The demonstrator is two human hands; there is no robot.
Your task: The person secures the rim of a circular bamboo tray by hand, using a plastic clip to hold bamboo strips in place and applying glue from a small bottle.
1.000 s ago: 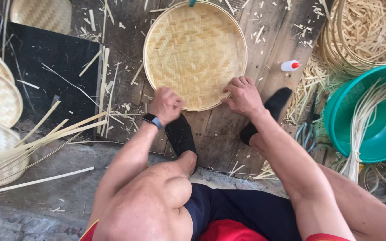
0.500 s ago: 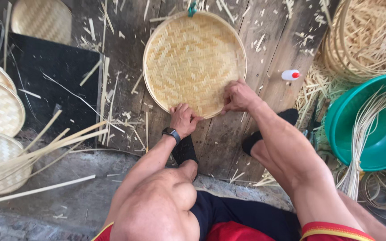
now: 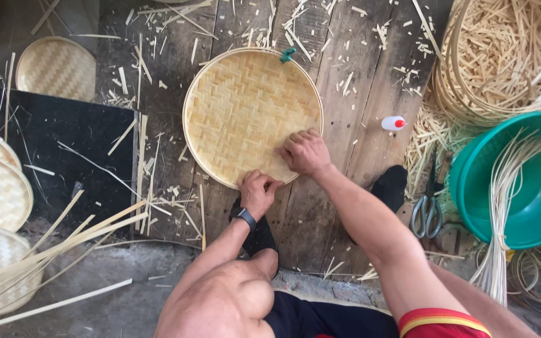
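Here the wooden plank floor, rough and littered with pale bamboo slivers, carries a round woven bamboo tray with a herringbone weave. I judge the step is fixing the rim at its near edge; the next move calls for firm, even pressure there. The right hand lies flat, fingers spread, on the tray's edge. The left hand has its grip curled closed over the rim.

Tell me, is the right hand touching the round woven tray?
Touching. The head view shows the right hand pressed flat on the round woven tray near its lower right rim, with no gap.
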